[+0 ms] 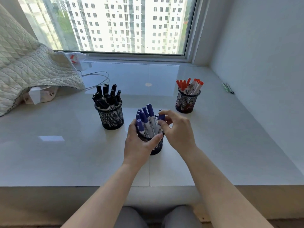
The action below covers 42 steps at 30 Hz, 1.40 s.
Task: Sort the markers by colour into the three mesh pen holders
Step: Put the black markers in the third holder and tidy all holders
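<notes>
Three black mesh pen holders stand on the white sill. The nearest holder [158,147] carries several blue-capped markers [150,111]. My left hand [139,143] grips this holder around its near side, thumb across the rim. My right hand [176,129] pinches the cap of a blue marker [161,117] at the holder's right edge. The left holder [111,117] is full of black markers [105,94]. The right holder [187,102] contains several red-capped markers [189,83].
A quilted blanket [29,66] lies at the left over papers [39,95], with a thin cable [102,78] beside it. A few pens [227,88] lie by the right wall. The window [115,25] runs along the back. My knees [158,216] are below the sill edge.
</notes>
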Each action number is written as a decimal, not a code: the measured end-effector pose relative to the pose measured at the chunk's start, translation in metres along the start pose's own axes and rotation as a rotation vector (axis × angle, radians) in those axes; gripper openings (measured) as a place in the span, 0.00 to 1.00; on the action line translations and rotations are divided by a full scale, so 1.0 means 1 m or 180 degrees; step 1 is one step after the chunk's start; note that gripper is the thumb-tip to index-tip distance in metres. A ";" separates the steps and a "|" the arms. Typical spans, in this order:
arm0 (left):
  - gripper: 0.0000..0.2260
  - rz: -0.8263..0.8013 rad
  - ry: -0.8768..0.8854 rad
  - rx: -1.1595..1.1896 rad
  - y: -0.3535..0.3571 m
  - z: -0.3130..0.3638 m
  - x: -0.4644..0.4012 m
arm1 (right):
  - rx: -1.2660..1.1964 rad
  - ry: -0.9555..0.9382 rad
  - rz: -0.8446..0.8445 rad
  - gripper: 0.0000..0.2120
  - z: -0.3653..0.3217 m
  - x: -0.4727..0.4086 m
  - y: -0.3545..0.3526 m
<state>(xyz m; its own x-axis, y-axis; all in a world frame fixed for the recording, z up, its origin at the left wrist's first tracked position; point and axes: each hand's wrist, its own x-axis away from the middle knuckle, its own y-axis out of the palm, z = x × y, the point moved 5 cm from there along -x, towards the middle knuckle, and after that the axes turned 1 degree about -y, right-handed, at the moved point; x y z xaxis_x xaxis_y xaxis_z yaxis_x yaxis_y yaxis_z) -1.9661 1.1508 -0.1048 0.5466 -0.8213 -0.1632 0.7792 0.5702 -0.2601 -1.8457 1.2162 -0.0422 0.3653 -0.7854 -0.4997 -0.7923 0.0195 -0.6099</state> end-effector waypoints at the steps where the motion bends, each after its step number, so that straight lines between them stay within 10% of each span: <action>1: 0.36 -0.0029 -0.0012 0.0010 0.001 -0.001 -0.002 | -0.0070 0.0055 0.0040 0.09 0.004 -0.001 0.000; 10: 0.33 -0.0017 -0.0137 0.0248 -0.005 -0.012 -0.041 | -0.0748 0.1458 0.0788 0.06 0.075 -0.019 0.000; 15: 0.30 0.0093 -0.0083 0.0330 0.001 -0.017 -0.063 | -0.0328 0.2083 0.0870 0.21 0.130 -0.029 0.005; 24: 0.32 0.0085 -0.0008 0.0345 0.011 -0.021 -0.087 | -0.0416 0.2179 0.0836 0.46 0.169 -0.076 0.019; 42: 0.33 -0.0048 -0.0184 0.0211 0.005 -0.022 -0.096 | -0.0629 0.1757 0.0976 0.36 0.162 -0.065 0.018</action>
<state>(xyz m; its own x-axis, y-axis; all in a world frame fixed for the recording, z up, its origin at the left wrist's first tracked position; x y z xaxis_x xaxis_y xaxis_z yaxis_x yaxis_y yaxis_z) -2.0212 1.2323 -0.1115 0.5499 -0.8287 -0.1040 0.8050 0.5591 -0.1983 -1.8052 1.3679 -0.1201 -0.1535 -0.9651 -0.2120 -0.9145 0.2200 -0.3394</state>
